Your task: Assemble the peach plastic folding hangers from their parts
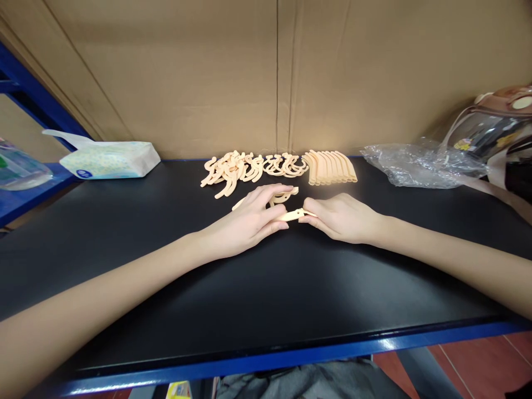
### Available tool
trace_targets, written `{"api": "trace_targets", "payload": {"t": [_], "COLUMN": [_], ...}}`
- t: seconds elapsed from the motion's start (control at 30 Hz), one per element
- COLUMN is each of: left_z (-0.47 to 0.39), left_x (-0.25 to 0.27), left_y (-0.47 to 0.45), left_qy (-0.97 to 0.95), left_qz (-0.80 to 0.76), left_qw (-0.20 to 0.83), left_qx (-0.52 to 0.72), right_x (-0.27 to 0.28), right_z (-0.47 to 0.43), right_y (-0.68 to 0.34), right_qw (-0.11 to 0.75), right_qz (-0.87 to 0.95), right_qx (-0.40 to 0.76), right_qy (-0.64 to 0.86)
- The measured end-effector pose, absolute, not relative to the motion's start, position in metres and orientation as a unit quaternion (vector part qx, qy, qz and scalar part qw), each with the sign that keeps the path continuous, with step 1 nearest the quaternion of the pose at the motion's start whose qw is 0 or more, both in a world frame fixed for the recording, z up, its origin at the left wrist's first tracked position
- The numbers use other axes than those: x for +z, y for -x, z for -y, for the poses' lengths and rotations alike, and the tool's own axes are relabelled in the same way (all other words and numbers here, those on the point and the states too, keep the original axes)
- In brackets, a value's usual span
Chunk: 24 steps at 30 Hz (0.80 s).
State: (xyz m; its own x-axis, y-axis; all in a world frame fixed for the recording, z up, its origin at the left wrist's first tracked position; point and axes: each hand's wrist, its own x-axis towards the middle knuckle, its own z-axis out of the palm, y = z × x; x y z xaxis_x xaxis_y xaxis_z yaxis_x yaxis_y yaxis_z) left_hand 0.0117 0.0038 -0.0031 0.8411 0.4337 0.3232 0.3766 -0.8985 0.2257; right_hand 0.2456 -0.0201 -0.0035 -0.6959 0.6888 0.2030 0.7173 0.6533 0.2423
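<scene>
My left hand (253,221) is closed, pinching a cream curved plastic piece (293,215) between thumb and fingers. A small hole shows near that piece's right end. There my right hand (341,217) is closed on a thin cream part that meets the piece; whether the two are joined I cannot tell. More cream curved parts (286,195) show beyond my left fingers, partly hidden by the hand. Behind my hands lie a loose pile of cream curved pieces (228,169), a group of hook-shaped ones (286,165) and a neat row of wider curved ones (331,168).
The black tabletop (257,299) has a blue front edge (249,363). A tissue pack (114,158) lies at the back left. Clear plastic wrap (419,163) and a transparent bottle with a brown lid (482,130) are at the right. A cardboard wall (187,72) stands behind.
</scene>
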Motion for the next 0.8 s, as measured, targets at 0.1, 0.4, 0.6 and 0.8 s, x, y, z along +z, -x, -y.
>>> {"api": "trace_targets", "payload": {"t": [0.1,0.4,0.6,0.8], "left_z": [-0.0035,-0.0041,-0.0063,-0.0065], "left_x": [-0.0028,-0.0022,-0.0045,-0.0043], "left_y": [-0.0113,-0.0117,-0.0120,-0.0110], "left_qy": [-0.957,-0.961,-0.965,-0.966], "left_qz": [-0.211,-0.204,-0.192,-0.191], "left_qw": [0.074,0.078,0.063,0.055], "left_qx": [0.182,0.170,0.168,0.167], "right_x": [-0.0033,-0.0050,-0.0053,-0.0045], "right_z": [0.0208,0.0185,0.0187,0.0199], "right_y": [-0.2454,-0.2467,-0.2460,-0.2458], "right_qw": [0.036,0.036,0.095,0.143], "right_qz": [0.909,0.910,0.892,0.879], "right_qx": [-0.173,-0.246,-0.345,-0.379], "right_qy": [0.378,0.333,0.278,0.253]}}
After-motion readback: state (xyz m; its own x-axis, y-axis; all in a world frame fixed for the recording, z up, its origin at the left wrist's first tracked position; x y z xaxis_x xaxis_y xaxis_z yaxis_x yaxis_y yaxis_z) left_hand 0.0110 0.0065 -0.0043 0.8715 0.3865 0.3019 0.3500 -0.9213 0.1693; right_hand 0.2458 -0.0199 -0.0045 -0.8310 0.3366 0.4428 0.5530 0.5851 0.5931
